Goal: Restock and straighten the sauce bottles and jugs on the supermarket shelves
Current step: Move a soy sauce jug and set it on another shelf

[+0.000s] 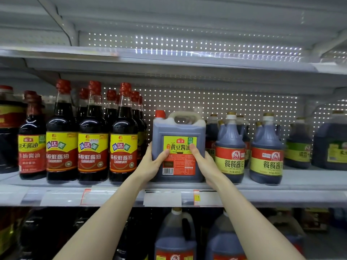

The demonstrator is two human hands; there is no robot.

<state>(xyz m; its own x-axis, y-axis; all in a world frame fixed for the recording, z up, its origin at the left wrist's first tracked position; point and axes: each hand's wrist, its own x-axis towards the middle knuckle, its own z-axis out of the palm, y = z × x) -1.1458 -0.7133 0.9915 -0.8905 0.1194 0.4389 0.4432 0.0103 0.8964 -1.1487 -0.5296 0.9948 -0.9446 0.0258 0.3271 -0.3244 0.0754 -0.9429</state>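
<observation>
A square soy sauce jug (178, 132) with a red cap, a top handle and a yellow-and-red label stands upright on the middle shelf (293, 184). My left hand (152, 164) grips its lower left edge, thumb across the label. My right hand (203, 162) grips its lower right edge, thumb on the label. To the left, tall dark bottles with red caps (124, 136) stand in rows. To the right stand round-bellied jugs with red-and-yellow labels (230, 149).
The shelf above (169, 59) hangs low over the bottle tops. Large dark jugs (330, 143) sit at the far right. Price tag strips (161, 198) line the shelf edge. More jugs (175, 235) stand on the shelf below, between my forearms.
</observation>
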